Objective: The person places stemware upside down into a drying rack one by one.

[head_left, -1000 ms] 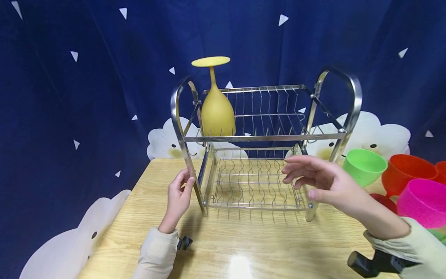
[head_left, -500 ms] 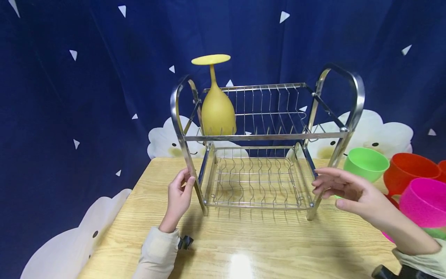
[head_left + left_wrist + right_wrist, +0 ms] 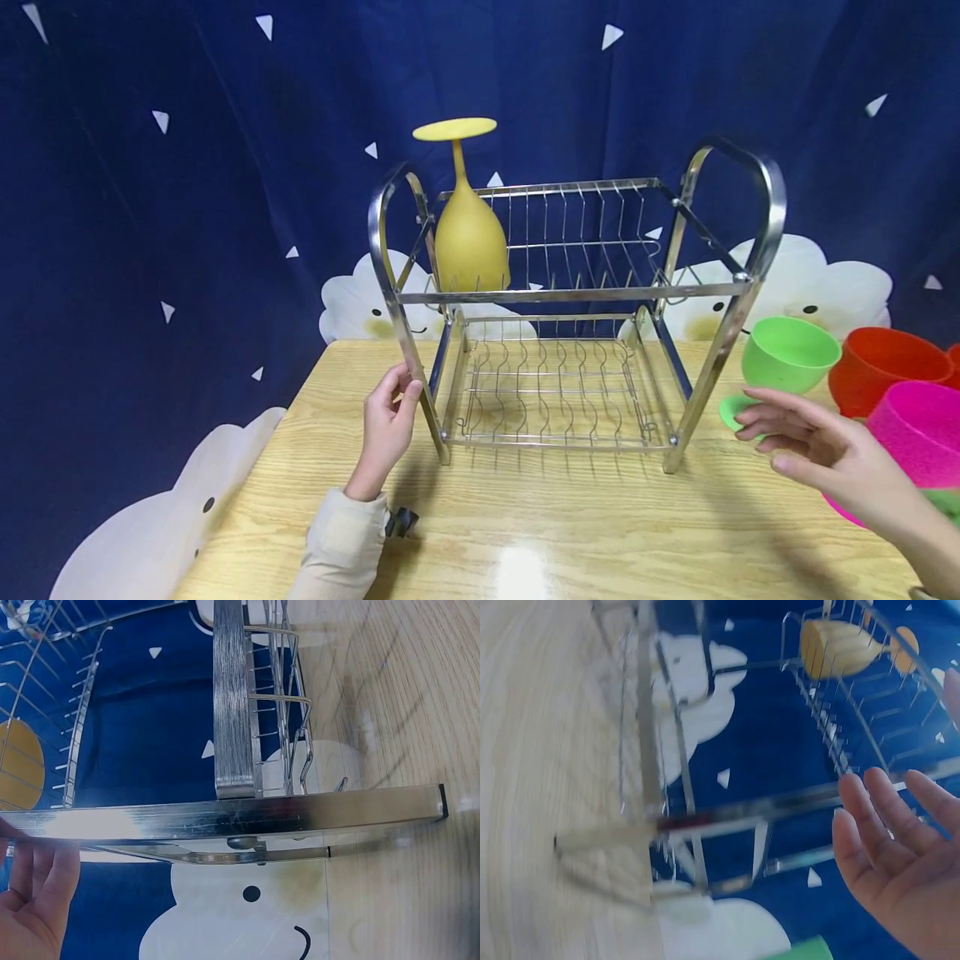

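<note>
A two-tier metal dish rack (image 3: 577,295) stands on the table. My left hand (image 3: 387,417) grips its front left post, thumb and fingers around the bar; the left wrist view shows those fingers (image 3: 46,874) at the metal. Upside down on the top tier's left end sits a yellow goblet (image 3: 471,242), foot upward. My right hand (image 3: 832,458) holds nothing, its fingers loosely bent, to the right of the rack. Nearest to it is a green goblet (image 3: 791,354), upright, with its foot partly behind my fingertips.
Right of the rack, a red goblet (image 3: 885,367) and a pink goblet (image 3: 918,433) stand close together, with another red one at the frame edge. A blue curtain (image 3: 225,167) with white triangles and clouds hangs behind the wooden table (image 3: 570,525).
My right hand has moved right, from in front of the rack's lower tier to beside the green goblet. The left hand stays at the post.
</note>
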